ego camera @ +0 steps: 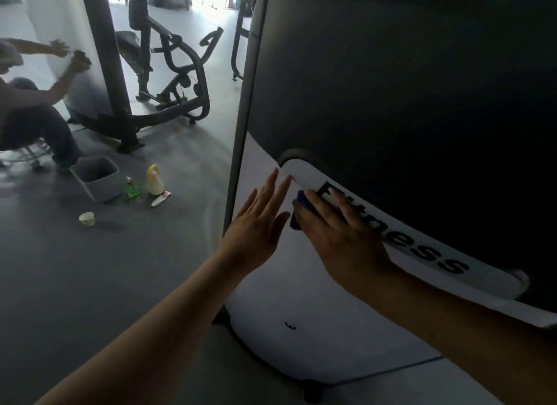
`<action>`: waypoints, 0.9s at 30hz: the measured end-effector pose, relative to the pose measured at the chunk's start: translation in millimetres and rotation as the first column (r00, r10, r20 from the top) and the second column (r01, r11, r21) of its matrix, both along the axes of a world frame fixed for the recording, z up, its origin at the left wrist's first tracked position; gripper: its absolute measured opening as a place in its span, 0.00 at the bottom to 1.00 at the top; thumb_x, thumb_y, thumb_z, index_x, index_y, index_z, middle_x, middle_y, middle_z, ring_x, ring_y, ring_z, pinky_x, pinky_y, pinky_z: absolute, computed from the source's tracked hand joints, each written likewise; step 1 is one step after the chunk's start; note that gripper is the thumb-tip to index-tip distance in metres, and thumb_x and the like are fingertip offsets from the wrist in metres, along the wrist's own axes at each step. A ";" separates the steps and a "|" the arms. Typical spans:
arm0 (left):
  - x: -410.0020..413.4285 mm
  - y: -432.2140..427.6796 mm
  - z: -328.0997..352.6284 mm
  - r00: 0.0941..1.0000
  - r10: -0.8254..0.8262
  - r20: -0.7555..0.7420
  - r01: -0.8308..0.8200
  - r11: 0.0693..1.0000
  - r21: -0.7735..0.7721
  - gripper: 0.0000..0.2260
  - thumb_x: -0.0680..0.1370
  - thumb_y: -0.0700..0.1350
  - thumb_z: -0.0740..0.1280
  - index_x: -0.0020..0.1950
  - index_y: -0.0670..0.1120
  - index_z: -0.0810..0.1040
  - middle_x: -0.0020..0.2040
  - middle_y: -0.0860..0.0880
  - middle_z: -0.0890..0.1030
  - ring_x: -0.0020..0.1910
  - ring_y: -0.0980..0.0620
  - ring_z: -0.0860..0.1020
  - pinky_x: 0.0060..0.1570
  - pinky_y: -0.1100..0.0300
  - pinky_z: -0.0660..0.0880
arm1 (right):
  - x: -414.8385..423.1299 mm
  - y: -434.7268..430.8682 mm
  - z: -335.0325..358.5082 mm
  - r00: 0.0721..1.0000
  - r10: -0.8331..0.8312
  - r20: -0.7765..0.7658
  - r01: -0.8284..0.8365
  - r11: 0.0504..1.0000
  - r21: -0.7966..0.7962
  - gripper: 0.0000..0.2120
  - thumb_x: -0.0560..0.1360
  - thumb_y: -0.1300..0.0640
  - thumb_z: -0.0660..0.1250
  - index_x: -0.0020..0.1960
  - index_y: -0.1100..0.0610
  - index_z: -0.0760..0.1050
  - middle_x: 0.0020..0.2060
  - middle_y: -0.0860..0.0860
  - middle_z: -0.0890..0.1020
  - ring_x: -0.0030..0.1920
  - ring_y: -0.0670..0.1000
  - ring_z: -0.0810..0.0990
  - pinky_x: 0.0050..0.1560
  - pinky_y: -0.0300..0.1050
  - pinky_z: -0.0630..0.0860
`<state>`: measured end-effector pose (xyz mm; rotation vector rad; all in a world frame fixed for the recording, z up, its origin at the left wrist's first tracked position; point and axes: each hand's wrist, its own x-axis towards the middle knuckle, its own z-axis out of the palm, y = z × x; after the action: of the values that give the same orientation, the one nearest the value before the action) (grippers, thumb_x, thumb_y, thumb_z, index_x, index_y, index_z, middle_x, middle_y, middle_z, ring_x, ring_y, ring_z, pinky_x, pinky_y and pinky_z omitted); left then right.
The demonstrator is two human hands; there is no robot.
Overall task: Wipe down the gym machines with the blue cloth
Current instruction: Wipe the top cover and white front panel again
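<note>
two hands work at one machine cover. the right hand (340, 232) lies flat, fingers straight and spread, and presses one blue cloth (296, 222) against the cover. the cloth is a dark blue, soft wad, and only its left edge shows from under the palm and fingers. it sits at the near left end of a white strip (488, 279) with rounded ends that bears the black word "fitness", partly hidden by the fingers. the left hand (259, 223) is just beside the cloth on its left, open, fingers straight and close together and holding nothing. its tips reach the white panel (271, 299), though whether they touch it cannot be told.

the cover is smooth and hard-looking, in two tones: a curved white lower part and a large glossy dark panel (391, 88) above.

on the matte grey floor (90, 269) to the left stand five small things: one grey square bin (98, 178) with rounded corners, one small green bottle (131, 188), one cream bottle (155, 180) with a yellow top, one tube (161, 198) lying flat and one squat white jar (87, 219). farther off is one black tubular machine (168, 73) with a padded seat. at the far left a second person (33, 112) crouches, both arms raised to a white curved surface.
</note>
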<state>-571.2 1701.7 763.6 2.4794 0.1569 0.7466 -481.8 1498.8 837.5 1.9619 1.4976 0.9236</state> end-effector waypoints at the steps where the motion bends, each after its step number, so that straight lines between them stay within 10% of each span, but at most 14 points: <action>1: 0.1 -11.8 3.7 1.000 0.020 -0.007 -0.020 0.999 -0.036 0.35 0.91 0.53 0.57 0.88 0.61 0.35 0.89 0.57 0.35 0.88 0.57 0.38 0.88 0.49 0.45 | -0.1 -9.0 -7.7 1.000 0.027 0.016 -0.026 0.996 -0.080 0.35 0.86 0.52 0.56 0.88 0.63 0.49 0.87 0.62 0.49 0.87 0.65 0.44 0.83 0.67 0.32; 4: 1.0 -39.9 9.6 0.996 0.090 -0.014 -0.091 0.986 -0.143 0.35 0.90 0.53 0.57 0.88 0.61 0.34 0.88 0.59 0.36 0.87 0.58 0.38 0.88 0.44 0.47 | 2.0 -38.2 -41.1 0.995 0.092 0.045 -0.068 0.922 -0.381 0.36 0.87 0.50 0.57 0.87 0.65 0.47 0.86 0.65 0.42 0.86 0.68 0.39 0.72 0.72 0.16; 10: -1.5 -94.0 16.8 0.994 0.090 0.066 -0.093 0.995 0.037 0.35 0.90 0.50 0.59 0.90 0.53 0.39 0.90 0.53 0.40 0.89 0.51 0.42 0.88 0.41 0.48 | 12.7 -98.1 -15.7 0.990 0.141 0.024 -0.143 0.980 0.138 0.32 0.85 0.58 0.48 0.88 0.61 0.49 0.87 0.60 0.51 0.88 0.62 0.47 0.86 0.63 0.42; 14: -3.4 -143.1 21.4 0.994 0.060 0.091 -0.081 0.965 0.251 0.35 0.90 0.48 0.62 0.90 0.48 0.43 0.90 0.48 0.43 0.89 0.44 0.45 0.86 0.34 0.49 | 22.6 -155.9 -51.7 0.981 0.182 -0.067 -0.184 0.983 -0.021 0.36 0.81 0.62 0.65 0.86 0.64 0.57 0.87 0.59 0.56 0.87 0.58 0.55 0.86 0.59 0.37; 20: -1.3 -198.5 33.4 0.995 -0.020 0.095 -0.025 0.893 0.449 0.36 0.89 0.48 0.65 0.90 0.49 0.47 0.91 0.47 0.45 0.89 0.42 0.46 0.86 0.34 0.50 | 37.0 -216.6 -19.3 0.983 0.171 0.063 -0.178 0.977 0.120 0.33 0.84 0.58 0.49 0.89 0.56 0.50 0.88 0.57 0.48 0.88 0.59 0.48 0.86 0.66 0.45; 27: 0.7 -236.7 33.8 0.999 -0.005 0.043 -0.019 0.850 0.526 0.33 0.90 0.55 0.60 0.90 0.49 0.48 0.91 0.48 0.45 0.89 0.44 0.46 0.86 0.33 0.50 | 56.3 -263.9 -39.1 0.967 0.253 -0.020 -0.250 0.963 0.100 0.35 0.81 0.65 0.63 0.87 0.56 0.59 0.87 0.54 0.58 0.87 0.54 0.56 0.86 0.61 0.42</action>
<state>-570.5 1465.0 797.4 2.9773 -0.0697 0.9475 -425.6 1234.9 798.4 1.8893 1.7826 1.0923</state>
